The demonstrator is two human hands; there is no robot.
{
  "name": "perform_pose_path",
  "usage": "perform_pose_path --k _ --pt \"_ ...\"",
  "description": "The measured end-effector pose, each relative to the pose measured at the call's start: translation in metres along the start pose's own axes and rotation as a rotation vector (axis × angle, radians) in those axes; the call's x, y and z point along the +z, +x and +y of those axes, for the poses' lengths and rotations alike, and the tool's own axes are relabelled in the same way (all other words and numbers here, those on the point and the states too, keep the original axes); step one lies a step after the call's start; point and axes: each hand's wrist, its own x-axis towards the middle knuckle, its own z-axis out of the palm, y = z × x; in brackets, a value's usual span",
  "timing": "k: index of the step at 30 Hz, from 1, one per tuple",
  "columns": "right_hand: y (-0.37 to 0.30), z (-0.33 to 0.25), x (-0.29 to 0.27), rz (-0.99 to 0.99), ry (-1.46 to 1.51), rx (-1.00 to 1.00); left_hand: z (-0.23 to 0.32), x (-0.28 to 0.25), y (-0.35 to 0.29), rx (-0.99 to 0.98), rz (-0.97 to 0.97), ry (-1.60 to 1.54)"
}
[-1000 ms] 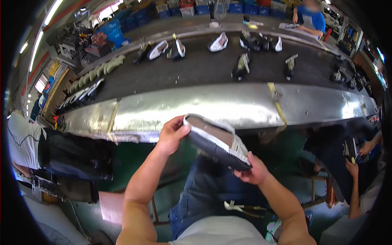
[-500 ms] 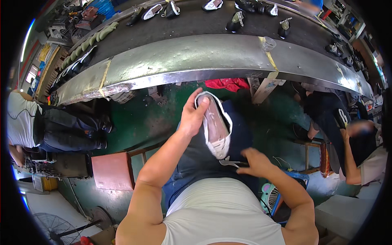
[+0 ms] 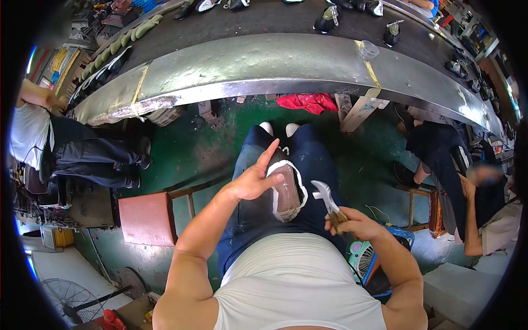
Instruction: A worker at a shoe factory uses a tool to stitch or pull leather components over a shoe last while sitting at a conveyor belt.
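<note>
Steel-grey lasting pincers in the right hand, clasped by curled fingers round the handles, presumably for firm control. With the left hand, holds the white-rimmed shoe over the lap, thumb on its brown interior, index extended, seemingly for steadiness; remaining fingers hidden.

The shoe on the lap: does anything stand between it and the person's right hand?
Only the tool held in the right hand: its head lies between that hand and the shoe. Nothing else visible does.

Right of a shoe held by the left hand, a metal-headed tool is gripped by the right hand.
</note>
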Motion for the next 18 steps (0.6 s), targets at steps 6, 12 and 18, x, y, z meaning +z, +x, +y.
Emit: perform_pose_path --k 6,12,18 --pt "0.037 -0.028 0.037 0.122 -0.321 -0.024 -0.002 0.000 -0.002 -0.073 -0.030 -0.024" --pt "0.077 -0.034 0.039 -0.077 -0.117 -0.166 -0.017 0.005 -0.003 0.023 0.058 0.075" --pt "0.089 -0.061 0.040 0.072 -0.446 -0.070 -0.019 0.006 -0.004 -0.052 0.232 0.112"
